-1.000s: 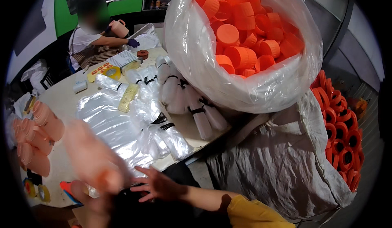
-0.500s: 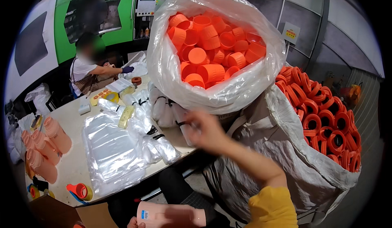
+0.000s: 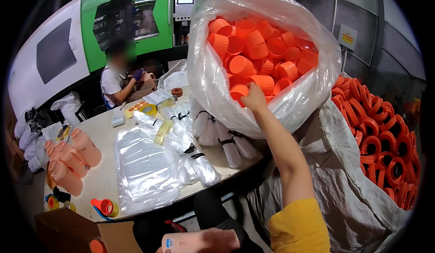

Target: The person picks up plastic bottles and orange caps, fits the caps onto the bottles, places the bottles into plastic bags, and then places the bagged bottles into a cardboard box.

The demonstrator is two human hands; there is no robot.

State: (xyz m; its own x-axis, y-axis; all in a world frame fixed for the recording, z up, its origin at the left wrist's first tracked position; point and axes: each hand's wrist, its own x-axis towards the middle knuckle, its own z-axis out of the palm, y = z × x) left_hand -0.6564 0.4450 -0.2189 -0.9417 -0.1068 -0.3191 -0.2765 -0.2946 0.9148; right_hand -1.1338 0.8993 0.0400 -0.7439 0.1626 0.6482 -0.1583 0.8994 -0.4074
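My right hand (image 3: 254,99) is inside the large clear plastic bag (image 3: 206,78), its fingers closed at the edge of an orange cup-shaped cap (image 3: 239,90). Many similar orange caps (image 3: 260,51) lie heaped around it in the bag. Low in the picture, a pale pink plastic bottle (image 3: 204,240) with a small blue label lies across my lap. Only a bit of my left hand (image 3: 166,250) shows, at the bottle's left end by the lower edge; it grips that end.
On the table (image 3: 97,180) are flat clear bags (image 3: 147,167), bundled plastic sleeves (image 3: 231,148), several pink bottles (image 3: 84,148) and a tape dispenser (image 3: 108,206). A sack of orange rings (image 3: 371,126) stands right. A person (image 3: 115,78) works across the table; an open cardboard box (image 3: 68,228) sits near left.
My right hand has moved from above the bundled sleeves up into the bag and onto a cap. The view has shifted, while the bottle stays in my lap. The other person's hands have risen.
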